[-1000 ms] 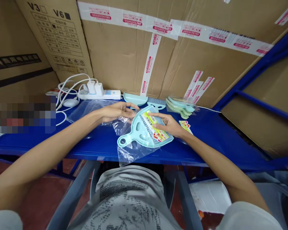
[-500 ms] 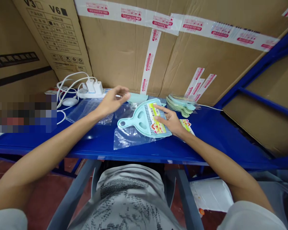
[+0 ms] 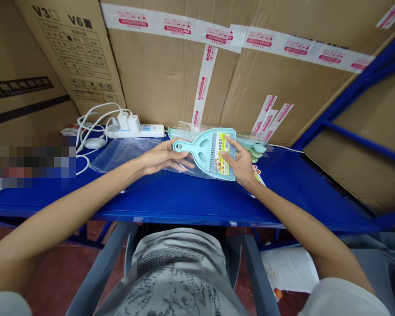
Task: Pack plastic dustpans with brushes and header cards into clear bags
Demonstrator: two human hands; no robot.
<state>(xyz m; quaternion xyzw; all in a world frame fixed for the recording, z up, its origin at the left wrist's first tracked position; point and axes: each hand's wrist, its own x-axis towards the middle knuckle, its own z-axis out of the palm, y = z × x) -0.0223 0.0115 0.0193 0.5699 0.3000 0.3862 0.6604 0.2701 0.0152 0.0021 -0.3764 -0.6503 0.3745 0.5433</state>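
Status: dustpan set (image 3: 213,151) (pale blue pan w/ brush nested, printed card on top) is held just above the blue shelf (image 3: 184,197), partly in a clear poly bag (image 3: 187,164). The bag lies under the handle end; how far the pan end is inside cannot be told. Judged approx. mid-way: bag not closed.

Left hand (image 3: 161,156): fingers curled at handle ring and bag edge, pinching. Right hand (image 3: 238,160): fingers spread, thumb on card, gripping pan's wide end.

More bagged sets (image 3: 250,147) stacked behind; flat bags (image 3: 125,149) to the left.

Legible: carton (image 3: 75,52) "V3", "V6". Tape (image 3: 204,83) and card print too small to read.
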